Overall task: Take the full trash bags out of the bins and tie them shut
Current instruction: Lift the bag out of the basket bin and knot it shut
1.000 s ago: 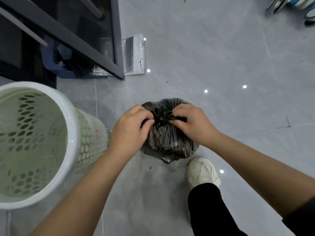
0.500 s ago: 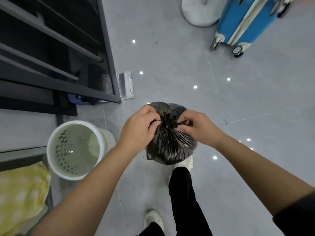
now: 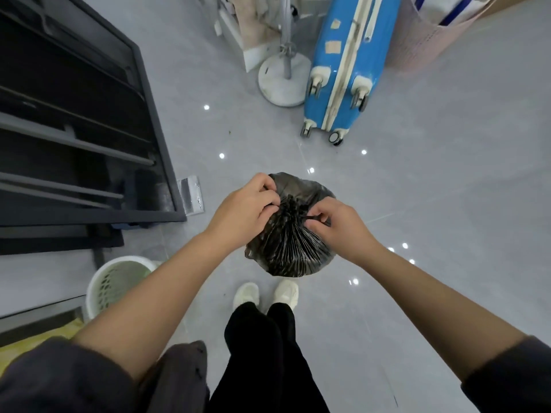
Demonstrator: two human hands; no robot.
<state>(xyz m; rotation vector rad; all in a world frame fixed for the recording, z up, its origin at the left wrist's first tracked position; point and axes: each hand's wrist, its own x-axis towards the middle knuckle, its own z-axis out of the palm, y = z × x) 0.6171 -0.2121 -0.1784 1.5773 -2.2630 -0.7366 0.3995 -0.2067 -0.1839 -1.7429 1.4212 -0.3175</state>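
Observation:
A full black trash bag (image 3: 290, 248) hangs in the air in front of me, its top gathered into tight pleats. My left hand (image 3: 244, 208) pinches the gathered neck from the left. My right hand (image 3: 331, 223) grips the neck from the right, fingers curled on a strand of plastic. The knot itself is partly hidden between my fingers. A white perforated bin (image 3: 119, 283) with no bag in it stands on the floor at the lower left, partly behind my left forearm.
A dark metal frame with bars (image 3: 89, 138) fills the left side. A blue wheeled suitcase (image 3: 343, 70) and a white round stand base (image 3: 281, 81) stand ahead. My two white shoes (image 3: 265, 295) are below the bag. Yellow cloth (image 3: 32, 347) lies at the lower left.
The view has risen well above the floor and the bag has come up off it with both hands still on its neck. The bin now looks far smaller and lower left.

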